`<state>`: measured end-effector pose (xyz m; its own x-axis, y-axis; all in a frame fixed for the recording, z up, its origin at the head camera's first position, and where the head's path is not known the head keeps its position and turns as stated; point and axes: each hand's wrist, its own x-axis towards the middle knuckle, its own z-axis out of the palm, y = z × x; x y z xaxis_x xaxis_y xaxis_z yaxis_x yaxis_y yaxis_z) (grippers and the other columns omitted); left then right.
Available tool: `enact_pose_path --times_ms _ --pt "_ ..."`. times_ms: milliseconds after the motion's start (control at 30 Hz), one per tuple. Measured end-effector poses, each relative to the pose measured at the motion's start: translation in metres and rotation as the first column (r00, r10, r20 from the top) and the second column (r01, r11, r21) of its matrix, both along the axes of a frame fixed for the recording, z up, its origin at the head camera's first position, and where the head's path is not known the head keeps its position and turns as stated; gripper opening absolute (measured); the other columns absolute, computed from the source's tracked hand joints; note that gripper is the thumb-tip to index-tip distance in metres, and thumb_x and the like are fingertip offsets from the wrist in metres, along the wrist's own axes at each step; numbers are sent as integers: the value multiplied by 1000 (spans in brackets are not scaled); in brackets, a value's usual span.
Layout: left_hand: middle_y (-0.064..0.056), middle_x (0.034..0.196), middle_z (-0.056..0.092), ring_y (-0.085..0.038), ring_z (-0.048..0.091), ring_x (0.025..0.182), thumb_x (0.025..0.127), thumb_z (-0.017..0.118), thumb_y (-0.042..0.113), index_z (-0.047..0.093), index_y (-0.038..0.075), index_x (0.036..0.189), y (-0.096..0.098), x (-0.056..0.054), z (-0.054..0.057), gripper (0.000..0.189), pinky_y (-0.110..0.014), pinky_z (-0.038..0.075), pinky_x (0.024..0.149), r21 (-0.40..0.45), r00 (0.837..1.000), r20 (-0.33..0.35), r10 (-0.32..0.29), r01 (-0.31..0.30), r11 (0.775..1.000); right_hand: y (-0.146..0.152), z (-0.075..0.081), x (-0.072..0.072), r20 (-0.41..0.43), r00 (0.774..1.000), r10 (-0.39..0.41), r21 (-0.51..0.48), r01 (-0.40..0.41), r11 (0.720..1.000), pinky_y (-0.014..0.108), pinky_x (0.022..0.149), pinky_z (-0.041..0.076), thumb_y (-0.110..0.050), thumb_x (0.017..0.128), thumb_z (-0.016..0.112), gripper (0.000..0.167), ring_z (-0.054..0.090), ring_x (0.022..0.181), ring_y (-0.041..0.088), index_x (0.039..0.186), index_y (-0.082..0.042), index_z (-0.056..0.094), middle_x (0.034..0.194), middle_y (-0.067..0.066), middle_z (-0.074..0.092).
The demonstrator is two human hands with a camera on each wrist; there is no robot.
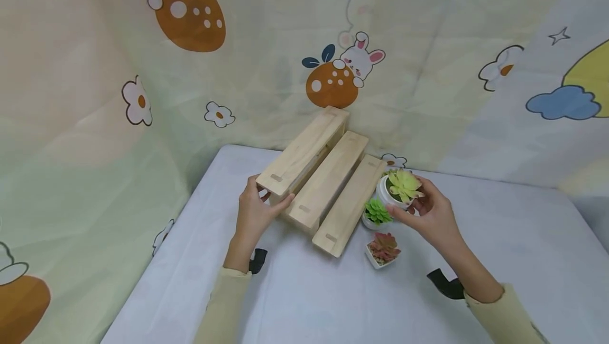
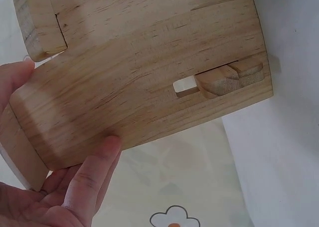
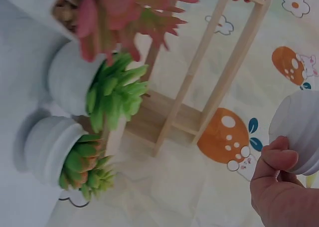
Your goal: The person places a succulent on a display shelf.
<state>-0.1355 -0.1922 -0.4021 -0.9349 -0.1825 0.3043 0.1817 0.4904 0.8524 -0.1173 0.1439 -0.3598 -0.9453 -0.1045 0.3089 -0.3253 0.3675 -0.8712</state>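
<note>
A stepped wooden stand point(image 1: 328, 175) with three plank tiers stands slanted on the table. My left hand point(image 1: 257, 209) grips its near left end, thumb on one edge and fingers against the side panel point(image 2: 149, 82). My right hand point(image 1: 435, 217) holds a potted succulent point(image 1: 403, 185) with yellow-green leaves, pinching its white pot point(image 3: 299, 132) above the table. Close by are a bright green succulent point(image 1: 377, 212) and a red succulent point(image 1: 383, 249) in a squarish white pot. Another green succulent with orange-tinged leaves point(image 3: 82, 167) shows in the right wrist view.
White cloth covers the table point(image 1: 295, 301). A patterned fabric backdrop point(image 1: 266, 69) rises right behind the stand and along the left side. Black straps point(image 1: 447, 285) hang at both wrists.
</note>
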Motion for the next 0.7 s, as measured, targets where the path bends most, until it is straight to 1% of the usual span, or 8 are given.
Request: enact_pose_path --times_ms 100,200,300,433,533,700 --pt "-18 117 59 -32 59 109 71 89 24 44 -4 126 0 0 0 76 -40 55 89 -4 1000 -4 3 -3 1000 -8 7 -5 8 1000 27 -37 -27 999 11 69 50 4 79 76 65 57 90 2 136 5 45 112 -7 54" --pt "-18 117 59 -32 59 109 71 89 25 44 -4 127 0 0 0 77 -39 55 89 -6 1000 -6 6 -6 1000 -17 13 -12 14 998 64 -88 -63 994 13 75 52 6 78 76 63 59 94 2 133 5 46 111 -6 56" --pt "-18 118 59 -32 59 109 71 89 26 44 -4 127 1 -1 0 78 -39 55 89 0 1000 -1 5 -5 1000 -27 18 -19 5 996 86 -110 -85 990 14 75 53 7 77 76 62 59 92 4 132 5 48 109 -5 57" --pt "-17 117 59 -31 60 109 70 90 25 45 -3 127 0 -1 0 78 -38 54 90 34 1000 3 10 -10 999 -41 24 -30 6 996 89 -102 -88 991 13 74 52 2 77 78 63 57 90 7 133 4 49 111 0 56" --pt "-17 117 60 -31 60 109 69 90 25 47 -3 126 -1 -2 1 77 -38 54 90 64 1000 8 15 -15 998 -53 27 -37 37 994 102 -108 -98 989 13 73 52 -1 78 79 63 56 90 9 133 3 49 113 4 54" --pt "-16 117 60 -29 59 110 68 91 27 47 -2 125 -1 -2 0 78 -37 55 89 98 1000 21 17 -19 995 -71 30 -45 86 984 155 -134 -142 981 14 70 51 -5 79 79 63 56 86 11 133 2 49 112 9 55"
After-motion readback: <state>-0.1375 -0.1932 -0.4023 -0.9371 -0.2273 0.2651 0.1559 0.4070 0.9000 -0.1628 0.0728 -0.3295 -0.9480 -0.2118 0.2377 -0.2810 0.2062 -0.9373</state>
